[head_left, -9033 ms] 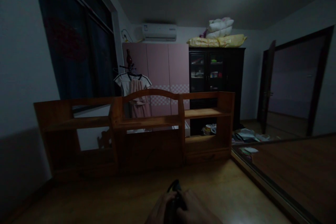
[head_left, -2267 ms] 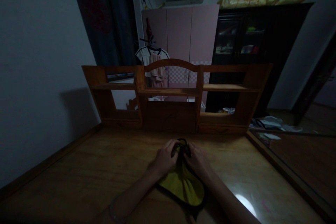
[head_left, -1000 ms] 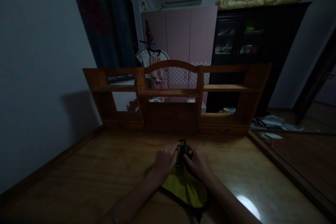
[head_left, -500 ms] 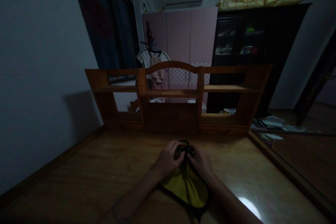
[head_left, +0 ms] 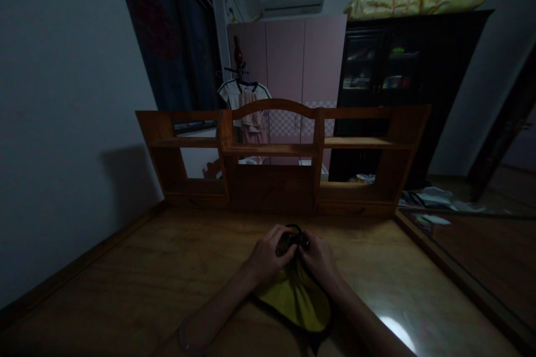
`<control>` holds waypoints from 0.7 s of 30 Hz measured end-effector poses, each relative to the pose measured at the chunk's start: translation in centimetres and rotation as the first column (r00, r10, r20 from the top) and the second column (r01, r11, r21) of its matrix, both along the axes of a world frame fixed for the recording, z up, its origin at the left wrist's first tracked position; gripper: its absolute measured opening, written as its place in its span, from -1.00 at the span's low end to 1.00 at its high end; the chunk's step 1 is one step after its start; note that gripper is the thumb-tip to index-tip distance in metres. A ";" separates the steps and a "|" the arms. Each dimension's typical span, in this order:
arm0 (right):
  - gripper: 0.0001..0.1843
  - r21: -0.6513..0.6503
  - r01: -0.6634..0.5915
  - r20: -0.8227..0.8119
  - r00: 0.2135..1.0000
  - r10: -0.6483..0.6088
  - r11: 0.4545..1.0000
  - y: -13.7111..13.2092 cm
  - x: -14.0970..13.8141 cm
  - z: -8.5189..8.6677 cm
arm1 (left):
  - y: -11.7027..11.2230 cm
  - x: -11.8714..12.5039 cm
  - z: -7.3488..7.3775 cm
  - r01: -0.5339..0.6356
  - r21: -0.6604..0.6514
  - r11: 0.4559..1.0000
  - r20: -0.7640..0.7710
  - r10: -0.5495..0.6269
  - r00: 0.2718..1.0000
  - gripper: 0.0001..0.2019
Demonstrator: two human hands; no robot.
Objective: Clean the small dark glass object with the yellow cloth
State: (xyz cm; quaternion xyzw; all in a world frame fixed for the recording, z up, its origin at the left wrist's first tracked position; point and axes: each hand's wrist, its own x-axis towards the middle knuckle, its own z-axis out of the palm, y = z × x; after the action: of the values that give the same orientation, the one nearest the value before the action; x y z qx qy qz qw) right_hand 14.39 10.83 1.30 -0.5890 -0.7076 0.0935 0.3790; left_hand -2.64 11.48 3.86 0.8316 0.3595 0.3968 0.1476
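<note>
A limp yellow cloth piece with black edging (head_left: 307, 304) lies on the wooden surface, its wide end toward me. Its far end is gathered into dark folds between my two hands, with a small dark loop standing up beyond them. My left hand (head_left: 267, 251) grips the bunched part from the left, fingers curled and thumb pressed inward. From the right, my right hand (head_left: 320, 256) pinches the same gathered part, close to the left thumb. The dim light hides the detail between the fingertips. I cannot tell exactly what kind of article it is.
A wooden shelf unit (head_left: 272, 149) stands along the far edge of the wooden surface (head_left: 176, 268). The white wall (head_left: 75, 122) borders the left side and a raised wooden rail (head_left: 452, 270) the right. Bright light reflects near my right forearm.
Both hands stay on the gathered end, with only slight finger movement. The black loop has shifted a little, and the camera view has tilted slightly.
</note>
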 end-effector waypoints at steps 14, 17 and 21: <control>-0.83 -0.070 -0.002 -0.050 0.999 -0.001 0.998 0.1 0.3 0.5 | 0.7 -0.5 -0.3 0.078 -0.095 0.992 0.049 -0.074 0.996 -0.55; -0.81 -0.064 -0.008 -0.047 0.999 0.005 0.998 0.1 0.3 0.4 | 0.9 -0.6 -0.4 0.089 -0.102 0.991 0.056 -0.084 0.995 -0.52; -0.77 -0.041 -0.062 -0.075 0.995 0.059 0.997 0.3 0.2 0.1 | 0.9 -0.6 -0.5 0.091 -0.094 0.991 0.059 -0.086 0.995 -0.51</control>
State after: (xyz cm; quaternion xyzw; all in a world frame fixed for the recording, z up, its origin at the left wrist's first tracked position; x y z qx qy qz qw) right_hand 14.63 11.12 1.37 -0.5714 -0.7086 0.1418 0.3890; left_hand -3.24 12.39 3.40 0.8273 0.3369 0.3948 0.2150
